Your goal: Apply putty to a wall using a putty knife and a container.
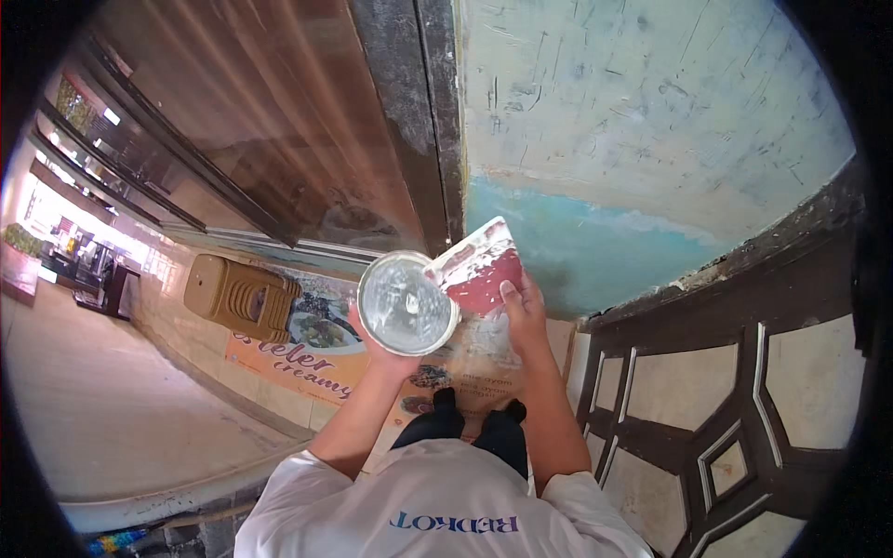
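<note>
My left hand [381, 356] is wrapped round a round white bucket [379, 302], whose open top faces up. Grey-white residue coats the inside of the bucket. In my right hand [523, 312] is a flat red putty spreader [482, 282], gripped with the thumb lying on its face. White paste is smeared over the spreader's pale far edge and upper part. One corner of the spreader reaches over the bucket's right rim; whether they touch I cannot tell.
Ahead on the right is a scuffed pale wall [642, 102] with a turquoise lower band [558, 232]. A dark window frame [433, 112] borders it. Stacked brown plastic stools [237, 293] stand left, on a printed orange banner [270, 363]. A dark panelled door [726, 391] is at right.
</note>
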`<state>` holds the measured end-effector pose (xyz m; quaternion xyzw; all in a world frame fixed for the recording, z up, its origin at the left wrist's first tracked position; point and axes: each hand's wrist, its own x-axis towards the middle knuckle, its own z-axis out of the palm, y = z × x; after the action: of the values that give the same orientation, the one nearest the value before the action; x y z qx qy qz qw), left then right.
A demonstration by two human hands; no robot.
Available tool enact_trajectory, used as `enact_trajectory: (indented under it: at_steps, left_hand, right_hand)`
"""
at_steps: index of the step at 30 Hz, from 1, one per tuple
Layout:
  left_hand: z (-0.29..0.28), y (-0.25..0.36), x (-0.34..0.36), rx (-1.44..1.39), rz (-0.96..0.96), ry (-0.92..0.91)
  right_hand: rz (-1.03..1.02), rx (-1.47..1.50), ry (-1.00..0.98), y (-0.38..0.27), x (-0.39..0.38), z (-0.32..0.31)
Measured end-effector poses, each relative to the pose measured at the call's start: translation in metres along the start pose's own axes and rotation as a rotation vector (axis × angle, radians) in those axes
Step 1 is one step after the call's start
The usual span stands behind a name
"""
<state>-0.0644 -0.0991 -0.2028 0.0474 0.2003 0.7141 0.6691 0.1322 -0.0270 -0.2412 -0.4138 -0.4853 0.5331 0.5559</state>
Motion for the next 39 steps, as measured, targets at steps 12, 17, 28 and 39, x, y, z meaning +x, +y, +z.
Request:
enact_trajectory:
  at_steps: [12,17,28,39]
  left_hand:
    - [0.062,0.008,-0.001,0.201,0.214,0.001]
    - [0.053,0.007,0.008,0.239,0.243,0.062]
    - [0.017,0.017,0.016,0.178,0.07,0.062]
    - [0.01,0.03,0.001,-0.046,-0.065,-0.085]
  right_hand:
    - [-0.37,-0.523,-0.069,-0.091,-0.048,0.041]
    - [-0.341,-0.487,-0.186,-0.104,-0.056,0.05]
    - [0.25,0.219,-0.257,-0.054,-0.039,0.049]
    - [0.164,0.428,-0.286,-0.064,-0.034,0.035]
